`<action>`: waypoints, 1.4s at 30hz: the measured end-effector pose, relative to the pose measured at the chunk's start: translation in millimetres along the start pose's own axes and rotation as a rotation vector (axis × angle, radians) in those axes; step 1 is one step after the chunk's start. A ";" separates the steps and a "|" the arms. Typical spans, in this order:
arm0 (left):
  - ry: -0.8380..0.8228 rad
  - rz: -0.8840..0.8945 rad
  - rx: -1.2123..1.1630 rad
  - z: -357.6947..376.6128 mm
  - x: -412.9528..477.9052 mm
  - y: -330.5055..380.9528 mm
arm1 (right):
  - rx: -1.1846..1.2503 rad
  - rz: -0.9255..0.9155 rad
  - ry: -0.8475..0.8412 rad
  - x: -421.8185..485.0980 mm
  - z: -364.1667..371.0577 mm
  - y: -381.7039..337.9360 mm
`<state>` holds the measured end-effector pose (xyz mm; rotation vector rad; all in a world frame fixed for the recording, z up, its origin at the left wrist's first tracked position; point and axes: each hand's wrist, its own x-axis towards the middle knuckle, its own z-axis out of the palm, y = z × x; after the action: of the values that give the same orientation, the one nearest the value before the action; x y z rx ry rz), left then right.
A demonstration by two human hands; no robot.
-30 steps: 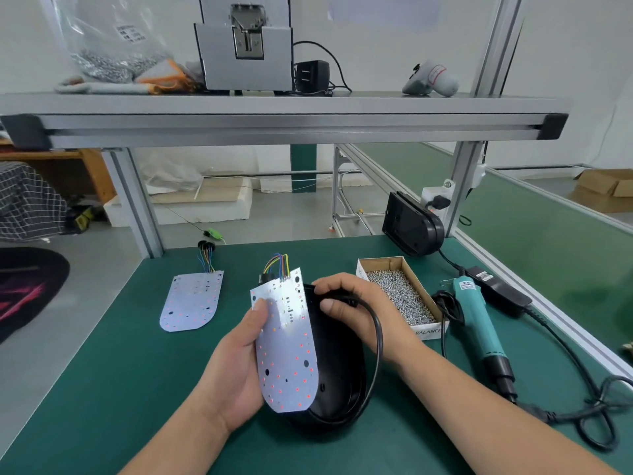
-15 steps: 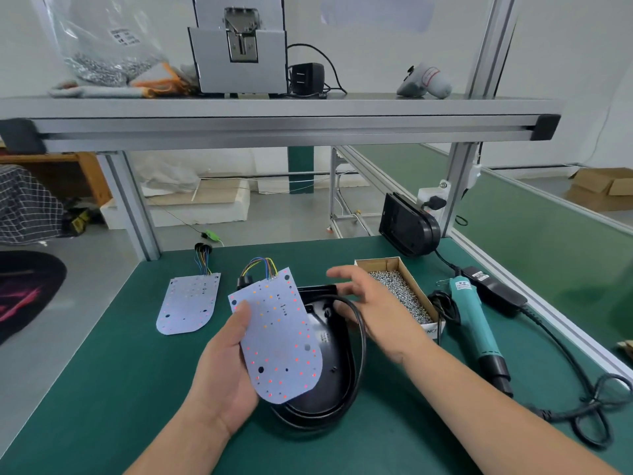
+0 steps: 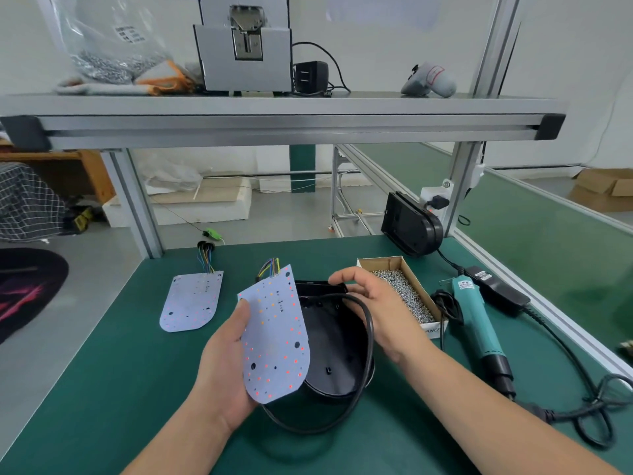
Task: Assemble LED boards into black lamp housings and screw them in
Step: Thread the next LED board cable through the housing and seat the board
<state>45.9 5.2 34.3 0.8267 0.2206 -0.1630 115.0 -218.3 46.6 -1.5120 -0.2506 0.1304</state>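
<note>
1. Left hand [image 3: 226, 365]: grip closed on the LED board [image 3: 274, 337], thumb on the LED face at its left edge, fingers behind. The board is held up and tilted, not seated.
2. Right hand [image 3: 380, 303]: grip open and holding nothing, fingers loosely curved over the far end of the black lamp housing [image 3: 337, 358]. Cannot tell whether they touch the rim.
3. The housing lies open side up on the table [image 3: 102, 389], partly covered in view by the board's right edge.
4. A black cable [image 3: 368, 337] crosses the housing's far end and loops round its near end.
5. The board's coloured wires [image 3: 270, 269] stand free at its far end.
6. Risk: if lowered now, the board would likely land on the cable, rock, and miss its screw holes.
7. Risk: the wires could be pinched between board and rim if not tucked in first.
8. Risk: a one-edge hold may let the board pivot or slip.
9. Further out: box of screws [image 3: 400, 289] and electric screwdriver [image 3: 474, 323] to the right, untouched. A second LED board [image 3: 191, 303] lies to the left.
</note>
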 end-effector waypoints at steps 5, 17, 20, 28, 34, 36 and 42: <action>0.029 0.035 -0.024 -2.5 5.1 -1.8 | 0.058 0.104 0.083 5.2 2.9 4.7; 0.028 0.155 0.056 -1.2 3.5 3.4 | -0.892 -0.161 0.078 -6.0 -4.7 -0.1; 0.008 0.155 0.089 0.6 2.1 2.9 | -0.671 -0.171 0.139 -0.6 -9.5 -7.2; -0.045 0.083 0.181 -0.2 3.3 3.7 | -0.186 0.051 -0.027 11.2 -35.9 -26.4; -0.112 -0.008 0.313 12.7 -3.3 -16.5 | -0.340 0.108 -0.183 5.2 -18.3 -11.9; -0.120 -0.012 0.356 14.7 -5.0 -18.9 | -0.377 0.092 -0.214 3.8 -11.4 -7.0; -0.099 0.001 0.408 14.2 -2.8 -12.6 | -0.370 0.054 -0.088 2.6 -1.0 2.7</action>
<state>42.2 -13.6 35.4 1.2206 0.0936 -0.2521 117.9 -218.6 44.1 -1.8842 -0.3171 0.2018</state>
